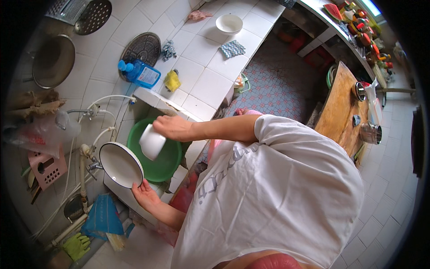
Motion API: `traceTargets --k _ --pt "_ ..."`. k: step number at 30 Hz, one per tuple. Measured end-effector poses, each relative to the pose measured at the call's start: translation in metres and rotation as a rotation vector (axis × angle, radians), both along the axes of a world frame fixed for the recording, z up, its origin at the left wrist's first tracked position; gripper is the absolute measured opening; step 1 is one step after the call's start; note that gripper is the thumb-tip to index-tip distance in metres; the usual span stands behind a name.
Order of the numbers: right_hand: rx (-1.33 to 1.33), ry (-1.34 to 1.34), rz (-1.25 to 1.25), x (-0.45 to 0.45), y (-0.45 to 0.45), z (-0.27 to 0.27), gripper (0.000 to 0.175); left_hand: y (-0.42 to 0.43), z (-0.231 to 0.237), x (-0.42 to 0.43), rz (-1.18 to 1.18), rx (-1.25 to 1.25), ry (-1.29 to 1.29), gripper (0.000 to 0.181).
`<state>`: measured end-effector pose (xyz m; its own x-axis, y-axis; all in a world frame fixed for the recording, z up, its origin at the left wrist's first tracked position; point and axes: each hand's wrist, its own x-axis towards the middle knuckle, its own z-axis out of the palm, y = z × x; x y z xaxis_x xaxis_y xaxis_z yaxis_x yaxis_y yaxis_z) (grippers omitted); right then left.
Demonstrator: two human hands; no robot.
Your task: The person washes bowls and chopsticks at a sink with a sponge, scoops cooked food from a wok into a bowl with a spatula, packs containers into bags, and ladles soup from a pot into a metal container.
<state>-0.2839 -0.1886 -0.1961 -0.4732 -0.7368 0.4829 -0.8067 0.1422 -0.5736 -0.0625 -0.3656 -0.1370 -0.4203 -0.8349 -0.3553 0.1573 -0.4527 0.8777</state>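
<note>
My left hand (146, 196) grips the near rim of a white plate with a dark edge (121, 164), which is tilted beside a wall tap. My right hand (173, 127) holds a white bowl (153, 143) on its side over a green plastic basin (164, 171). The basin sits in the tiled sink recess, with what looks like water inside. On the tiled counter behind it stand a blue pump bottle (147, 76), a yellow sponge or cloth (172, 80), a grey-blue scrubber (168, 50), a patterned cloth (232, 49) and another white bowl (229, 24).
Taps and white hoses (92, 111) run along the wall at left, near a pink utensil holder (48, 166). Pans and a perforated skimmer (93, 16) hang above. A blue bag (103, 215) and green gloves (76, 246) lie lower left. A wooden table (336, 111) stands at right.
</note>
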Motion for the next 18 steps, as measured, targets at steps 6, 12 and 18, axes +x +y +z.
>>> traceTargets --k 6,12,18 --pt "-0.327 -1.506 -0.19 -0.065 0.085 0.022 0.024 0.027 -0.011 -0.063 -0.142 0.065 -0.003 0.03" --pt "-0.747 -1.695 -0.574 -0.181 0.223 -0.029 0.027 0.098 -0.035 -0.154 -0.247 0.095 -0.064 0.028" --pt "-0.868 -1.548 -0.939 -0.31 0.344 -0.085 0.03 0.166 -0.073 -0.263 -0.306 0.211 -0.146 0.032"
